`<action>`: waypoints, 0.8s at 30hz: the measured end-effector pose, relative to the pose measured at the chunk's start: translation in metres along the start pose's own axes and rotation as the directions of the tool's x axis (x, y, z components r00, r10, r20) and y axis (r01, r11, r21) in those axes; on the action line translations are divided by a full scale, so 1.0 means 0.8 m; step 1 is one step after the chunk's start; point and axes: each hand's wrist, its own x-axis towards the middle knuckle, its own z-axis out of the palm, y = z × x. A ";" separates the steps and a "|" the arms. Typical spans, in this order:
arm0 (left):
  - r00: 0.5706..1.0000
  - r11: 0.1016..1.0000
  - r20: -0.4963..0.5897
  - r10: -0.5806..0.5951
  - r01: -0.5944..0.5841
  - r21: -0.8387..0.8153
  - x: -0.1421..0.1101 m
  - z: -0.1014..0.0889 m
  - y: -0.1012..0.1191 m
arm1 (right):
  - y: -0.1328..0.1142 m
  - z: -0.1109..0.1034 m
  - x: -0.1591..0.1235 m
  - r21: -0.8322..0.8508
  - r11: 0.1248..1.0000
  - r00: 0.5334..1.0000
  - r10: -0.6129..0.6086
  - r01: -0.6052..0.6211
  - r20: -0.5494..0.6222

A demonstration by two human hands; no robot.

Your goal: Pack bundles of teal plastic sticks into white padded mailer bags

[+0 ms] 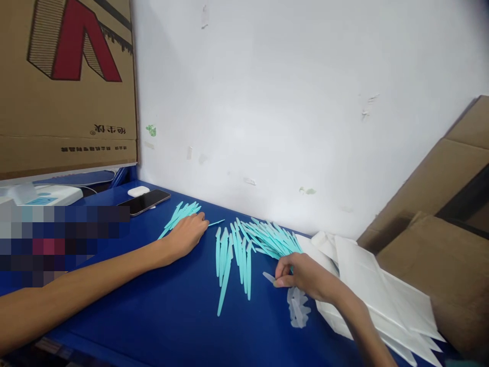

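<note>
My left hand [187,233] is closed on a thin turquoise eyebrow razor [217,223], whose tip points right out of the fingers. Under and behind that hand lies a small bunch of turquoise razors [183,211]. Between thumb and fingers of my right hand [300,272] is pinched a translucent blade cap [268,277]. Just below it on the blue table is a small heap of similar clear caps [298,307]. Several razors with pale tips [225,272] lie spread between my hands, and a bigger pile of razors [271,237] sits behind my right hand.
Folded white paper bags [367,275] lie at the right, before brown cardboard [412,265]. A phone [145,202] and a white earbud case [138,191] rest at the back left. A large printed carton [76,112] stands above a white device [57,195]. A white wall [267,102] borders the blue table [171,316].
</note>
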 end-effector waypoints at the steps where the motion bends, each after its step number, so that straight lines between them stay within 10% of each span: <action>1: 1.000 1.000 0.017 -0.007 0.006 0.030 0.000 -0.001 0.001 | -0.004 0.001 0.000 -0.021 1.000 1.000 -0.018 0.018 -0.009; 24: 0.918 0.911 -0.330 0.221 -0.316 -0.267 -0.010 -0.003 0.025 | -0.039 0.006 -0.009 -0.063 0.986 0.979 -0.161 0.153 -0.129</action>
